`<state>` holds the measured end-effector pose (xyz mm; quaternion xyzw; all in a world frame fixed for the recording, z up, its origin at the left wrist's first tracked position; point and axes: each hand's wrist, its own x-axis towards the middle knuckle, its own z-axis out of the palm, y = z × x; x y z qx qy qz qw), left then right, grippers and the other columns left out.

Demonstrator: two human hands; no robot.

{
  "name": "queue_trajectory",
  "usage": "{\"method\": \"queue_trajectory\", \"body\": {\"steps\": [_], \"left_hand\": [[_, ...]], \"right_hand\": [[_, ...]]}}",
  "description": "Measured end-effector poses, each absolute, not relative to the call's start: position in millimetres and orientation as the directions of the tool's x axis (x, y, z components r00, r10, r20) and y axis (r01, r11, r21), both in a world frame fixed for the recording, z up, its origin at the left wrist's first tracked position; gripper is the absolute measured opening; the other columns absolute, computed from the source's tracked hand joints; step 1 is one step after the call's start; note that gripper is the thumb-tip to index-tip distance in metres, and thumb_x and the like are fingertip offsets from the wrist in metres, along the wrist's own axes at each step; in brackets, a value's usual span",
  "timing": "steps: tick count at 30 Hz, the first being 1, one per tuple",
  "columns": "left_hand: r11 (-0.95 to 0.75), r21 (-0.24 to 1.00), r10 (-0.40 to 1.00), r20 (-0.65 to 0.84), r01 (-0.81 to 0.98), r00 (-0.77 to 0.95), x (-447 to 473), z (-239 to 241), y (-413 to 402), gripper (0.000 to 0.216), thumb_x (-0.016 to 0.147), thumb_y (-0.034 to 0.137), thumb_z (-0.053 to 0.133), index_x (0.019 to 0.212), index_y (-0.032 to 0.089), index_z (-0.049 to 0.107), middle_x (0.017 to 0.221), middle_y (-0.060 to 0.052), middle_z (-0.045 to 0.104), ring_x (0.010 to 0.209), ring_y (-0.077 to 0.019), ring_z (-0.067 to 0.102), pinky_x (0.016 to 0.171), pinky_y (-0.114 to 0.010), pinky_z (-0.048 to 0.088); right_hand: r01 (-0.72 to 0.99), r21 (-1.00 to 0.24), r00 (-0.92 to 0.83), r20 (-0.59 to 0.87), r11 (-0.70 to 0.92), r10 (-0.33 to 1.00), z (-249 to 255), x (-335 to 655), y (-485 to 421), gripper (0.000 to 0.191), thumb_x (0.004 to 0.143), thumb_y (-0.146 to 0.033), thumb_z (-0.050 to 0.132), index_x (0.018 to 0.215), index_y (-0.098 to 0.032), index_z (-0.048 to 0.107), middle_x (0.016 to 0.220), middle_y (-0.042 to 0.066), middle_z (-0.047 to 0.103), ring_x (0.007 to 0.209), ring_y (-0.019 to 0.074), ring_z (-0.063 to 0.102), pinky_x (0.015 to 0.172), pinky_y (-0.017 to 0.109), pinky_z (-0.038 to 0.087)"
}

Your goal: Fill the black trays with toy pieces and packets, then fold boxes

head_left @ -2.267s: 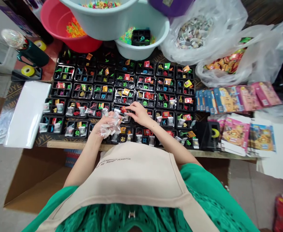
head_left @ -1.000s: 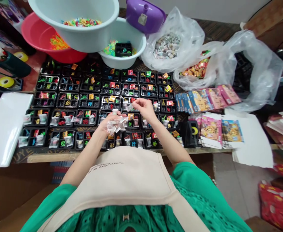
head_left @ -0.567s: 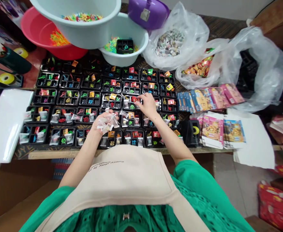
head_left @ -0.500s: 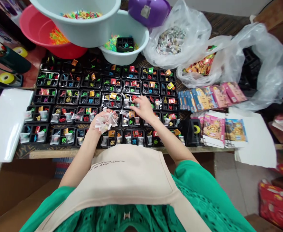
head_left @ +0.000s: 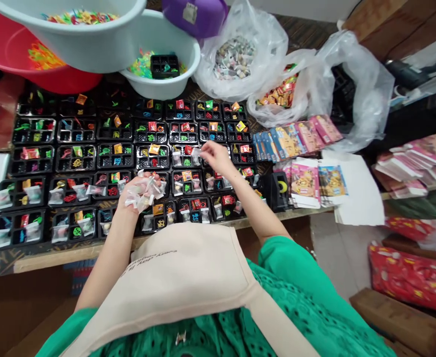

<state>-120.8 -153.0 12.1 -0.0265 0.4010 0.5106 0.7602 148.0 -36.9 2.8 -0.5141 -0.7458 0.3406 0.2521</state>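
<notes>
My left hand (head_left: 130, 194) is cupped palm up over the near rows, its fingers curled around a pile of small clear-wrapped candies (head_left: 143, 192). My right hand (head_left: 218, 158) reaches to the middle row, fingertips pinched at the edge of one wrapped candy (head_left: 196, 156). That candy lies in the right side of a black compartment tray (head_left: 182, 167). Another wrapped candy (head_left: 176, 159) sits at the left of the same tray. Around my hands, rows of similar black trays hold colourful small plastic pieces and red, orange or green packets.
Behind the trays stand a pale blue basin (head_left: 165, 89), a larger pale basin (head_left: 94, 44) and a red basin (head_left: 72, 82). A plastic bag of wrapped candies (head_left: 236, 59) is at the back. Printed cards (head_left: 305, 181) and a black tape dispenser (head_left: 275, 191) lie right.
The view has swung right, so the table appears further left. My right hand has drawn back slightly from the middle-row tray, where the candy at its fingertips now shows more. My left hand still holds its pile.
</notes>
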Motion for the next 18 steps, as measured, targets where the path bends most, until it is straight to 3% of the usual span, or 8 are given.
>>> {"method": "queue_trajectory", "body": {"steps": [4,9,12,15,18], "left_hand": [[0.509,0.366,0.757,-0.622,-0.779,0.203,-107,13,-148,0.013,0.064,0.005,0.056,0.072,0.015,0.054,0.074,-0.008,0.064,0.059,-0.0161,0.064,0.031,-0.012,0.035],[0.565,0.346,0.722,-0.648,-0.750,0.245,-84,13,-141,0.014,0.064,0.006,0.057,0.074,0.015,0.054,0.075,-0.008,0.067,0.060,-0.0178,0.067,0.032,-0.012,0.035],[0.565,0.307,0.699,-0.672,-0.766,0.246,-76,13,-135,0.011,0.068,0.006,0.056,0.074,0.015,0.053,0.072,-0.008,0.067,0.060,-0.0181,0.068,0.032,-0.012,0.035],[0.579,0.221,0.644,-0.714,-0.785,0.274,-71,11,-129,0.005,0.077,0.011,0.053,0.077,0.014,0.058,0.069,-0.008,0.067,0.058,-0.0171,0.067,0.030,-0.013,0.033],[0.590,0.167,0.611,-0.732,-0.790,0.302,-65,8,-123,0.013,0.084,0.014,0.050,0.078,0.013,0.061,0.066,-0.009,0.067,0.050,-0.0141,0.061,0.029,-0.015,0.033]], "right_hand": [[0.730,-0.628,-0.356,-0.012,0.270,0.934,5,190,0,0.018,0.081,-0.009,0.055,0.085,-0.015,0.071,0.081,0.004,0.066,0.076,0.0164,0.057,0.078,0.031,0.042],[0.798,-0.532,-0.410,-0.133,0.284,0.902,-10,183,9,0.021,0.080,-0.007,0.059,0.095,-0.013,0.073,0.078,0.003,0.064,0.075,0.0161,0.058,0.079,0.030,0.044],[0.799,-0.501,-0.390,-0.009,0.333,0.921,-3,169,-6,0.026,0.078,-0.014,0.071,0.104,-0.012,0.071,0.093,0.008,0.064,0.084,0.0193,0.058,0.083,0.034,0.046],[0.661,-0.619,-0.406,0.182,0.425,0.896,20,153,-34,0.027,0.081,-0.029,0.074,0.105,-0.016,0.071,0.101,0.009,0.063,0.084,0.0185,0.058,0.081,0.035,0.047],[0.408,-0.814,-0.529,0.157,0.413,0.834,42,133,-71,0.029,0.081,-0.044,0.074,0.095,-0.019,0.071,0.089,0.003,0.064,0.068,0.0125,0.055,0.071,0.030,0.048]]}}
